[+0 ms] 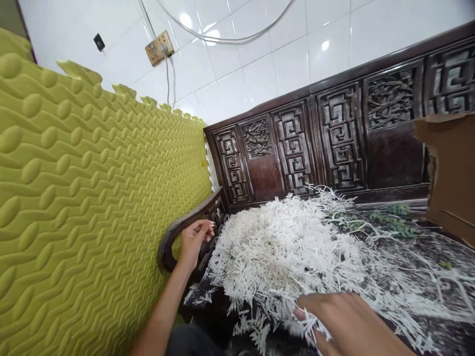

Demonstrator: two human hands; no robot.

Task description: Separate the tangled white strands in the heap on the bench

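Observation:
A big heap of white, twig-like artificial plant sprigs (pixel 274 237) covers the dark wooden bench seat. At the heap's near edge, my right hand (pixel 337 316) has its fingers closed around a thin white sprig (pixel 309 324), which is partly blurred. To the left, beside the bench's curved armrest (pixel 174 237), my left hand (pixel 195 240) is raised with its fingers pinched together. A tiny white bit shows at those fingertips, too small to name.
Green sprigs (pixel 397 220) lie among white ones further right. A torn cardboard box (pixel 452 173) stands at the right edge. Behind runs the carved wooden backrest (pixel 263 173). A yellow textured foam panel (pixel 92 198) fills the left, and a socket box (pixel 159 48) is on the tiled wall.

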